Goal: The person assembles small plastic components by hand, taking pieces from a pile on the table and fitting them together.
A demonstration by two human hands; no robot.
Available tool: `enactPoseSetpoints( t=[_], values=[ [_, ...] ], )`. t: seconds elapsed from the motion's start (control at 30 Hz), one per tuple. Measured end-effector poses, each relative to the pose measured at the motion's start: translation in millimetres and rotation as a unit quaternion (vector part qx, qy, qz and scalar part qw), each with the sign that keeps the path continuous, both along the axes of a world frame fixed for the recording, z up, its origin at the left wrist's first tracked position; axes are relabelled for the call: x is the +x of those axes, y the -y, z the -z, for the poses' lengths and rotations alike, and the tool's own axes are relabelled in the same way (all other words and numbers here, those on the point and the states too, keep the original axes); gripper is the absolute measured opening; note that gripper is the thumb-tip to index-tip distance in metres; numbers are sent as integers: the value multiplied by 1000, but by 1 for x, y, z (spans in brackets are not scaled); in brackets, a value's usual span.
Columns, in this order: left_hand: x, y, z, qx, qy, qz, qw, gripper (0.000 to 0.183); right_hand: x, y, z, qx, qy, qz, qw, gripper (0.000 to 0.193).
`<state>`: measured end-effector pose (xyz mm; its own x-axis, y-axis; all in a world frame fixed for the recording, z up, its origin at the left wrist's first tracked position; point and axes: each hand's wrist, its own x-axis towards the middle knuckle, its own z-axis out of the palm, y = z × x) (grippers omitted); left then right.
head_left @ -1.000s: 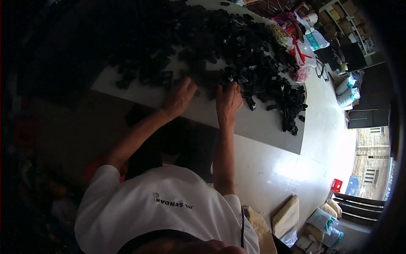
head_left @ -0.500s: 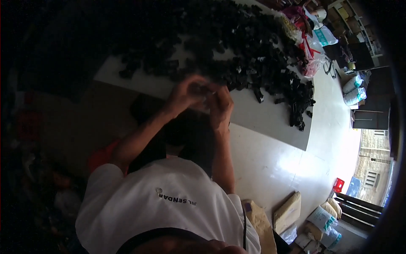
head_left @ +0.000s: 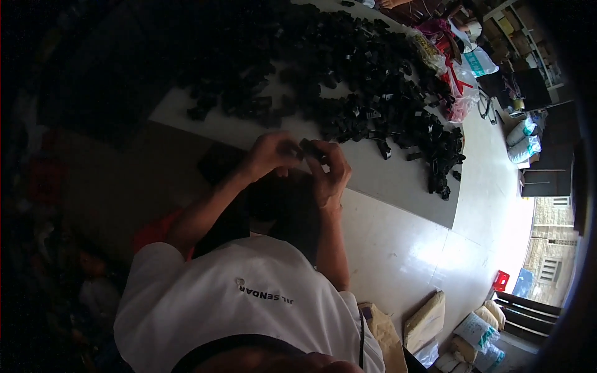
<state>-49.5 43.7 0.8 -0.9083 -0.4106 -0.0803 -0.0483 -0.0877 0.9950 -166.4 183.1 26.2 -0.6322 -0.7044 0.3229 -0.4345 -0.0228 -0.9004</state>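
My right hand (head_left: 334, 174) grips a small black plastic part (head_left: 310, 148) between thumb and fingers, over the near edge of the white tabletop (head_left: 398, 185). Just left of it, my left hand (head_left: 268, 155) has its fingers curled together close to that part. Whatever those left fingers hold is too dark to make out. Beyond both hands lies a wide, loose heap of similar black plastic parts (head_left: 367, 93), spread across the table.
Plastic bags (head_left: 461, 102) lie at the table's far right corner. White sacks (head_left: 523, 148) stand farther right. Brown packages (head_left: 425, 322) rest on the floor at the lower right, with a red stool (head_left: 501, 280) beyond. A person's hand (head_left: 392, 3) shows at the far edge.
My hands have come slightly lower and a little apart. The black part now shows in my right fingers, where motion blurred both hands before. The whole view has shifted slightly.
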Motion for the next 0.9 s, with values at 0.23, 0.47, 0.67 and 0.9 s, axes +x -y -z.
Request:
enactPoseSetpoints(
  t=[0.23, 0.47, 0.67, 0.9],
  values=[
    [1, -1, -11, 111, 12, 34, 993, 33, 3, 3, 10, -28, 10, -58, 998, 27],
    [13, 1, -1, 197, 1, 63, 978, 42, 14, 4, 23, -5, -19, -47, 999, 28],
    [14, -2, -7, 257, -25, 53, 965, 45, 16, 5, 22, -12, -21, -30, 999, 25],
    [18, -2, 2, 149, -7, 7, 989, 30, 31, 4, 21, -2, 79, -15, 997, 27]
  ],
)
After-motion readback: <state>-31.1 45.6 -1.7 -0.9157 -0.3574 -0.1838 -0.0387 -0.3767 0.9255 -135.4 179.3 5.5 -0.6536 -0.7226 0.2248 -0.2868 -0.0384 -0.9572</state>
